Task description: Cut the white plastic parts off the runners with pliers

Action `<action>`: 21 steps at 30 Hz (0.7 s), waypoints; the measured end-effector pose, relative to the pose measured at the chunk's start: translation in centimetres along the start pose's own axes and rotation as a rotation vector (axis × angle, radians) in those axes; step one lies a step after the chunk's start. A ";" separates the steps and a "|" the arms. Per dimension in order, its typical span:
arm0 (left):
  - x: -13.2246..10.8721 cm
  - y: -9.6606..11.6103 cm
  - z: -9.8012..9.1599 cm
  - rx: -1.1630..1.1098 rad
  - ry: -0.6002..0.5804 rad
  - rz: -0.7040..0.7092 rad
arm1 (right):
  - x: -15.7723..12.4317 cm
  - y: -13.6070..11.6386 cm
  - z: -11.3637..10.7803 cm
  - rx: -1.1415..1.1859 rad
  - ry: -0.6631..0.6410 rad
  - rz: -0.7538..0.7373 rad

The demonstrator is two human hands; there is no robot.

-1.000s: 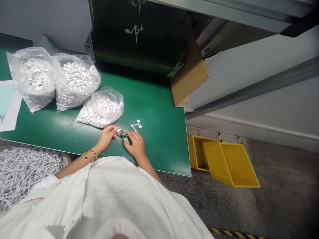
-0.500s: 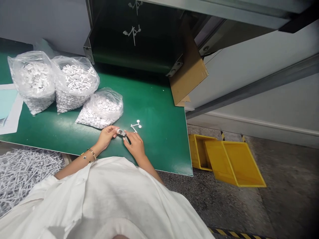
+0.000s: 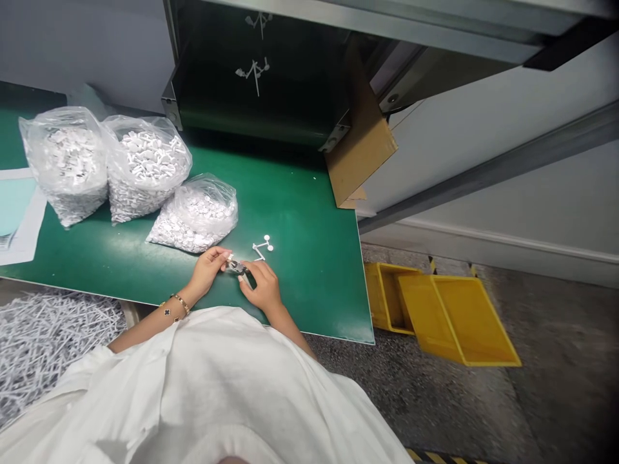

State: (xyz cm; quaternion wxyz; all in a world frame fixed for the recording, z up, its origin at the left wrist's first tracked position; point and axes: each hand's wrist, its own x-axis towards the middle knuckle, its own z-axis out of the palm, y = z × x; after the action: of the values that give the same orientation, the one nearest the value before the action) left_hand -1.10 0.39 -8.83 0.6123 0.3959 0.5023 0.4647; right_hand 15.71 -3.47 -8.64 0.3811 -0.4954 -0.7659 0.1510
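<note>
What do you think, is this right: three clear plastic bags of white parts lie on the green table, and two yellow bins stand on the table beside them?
Not quite. The head view shows the two yellow bins on the floor, to the right of the green table, not on it. The three clear plastic bags of white parts do lie on the table.

Cutters [image 3: 236, 267]: dark metal, catching a bit of shine
Counter [image 3: 300, 283]: green top, really glossy, smooth and reflecting the light
Bags [image 3: 198, 216]: thin clear plastic, shining all over the creases
Crates [image 3: 459, 319]: yellow plastic, looking smooth
Cardboard flap [image 3: 362, 145]: brown, looking matt
Shirt [image 3: 207, 386]: white cloth, looking soft and matt
</note>
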 end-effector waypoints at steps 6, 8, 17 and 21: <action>-1.2 1.7 0.1 0.237 0.018 0.208 | -0.2 0.7 -0.2 0.156 0.092 0.138; -1.4 3.3 -0.6 0.305 0.057 0.294 | -0.4 0.9 -0.3 0.199 0.079 0.109; 2.4 15.4 -11.0 0.527 0.894 0.800 | -0.9 1.3 -1.0 0.143 -0.031 0.086; 4.6 18.9 -16.3 0.613 1.064 0.795 | -1.3 1.7 -1.0 0.055 0.074 0.104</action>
State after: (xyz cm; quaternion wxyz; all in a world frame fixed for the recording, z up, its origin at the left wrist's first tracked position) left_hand -20.02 9.97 5.03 -0.0680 0.4227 0.6578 0.6197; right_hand 17.85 -3.94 -9.59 0.4140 -0.5291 -0.7202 0.1731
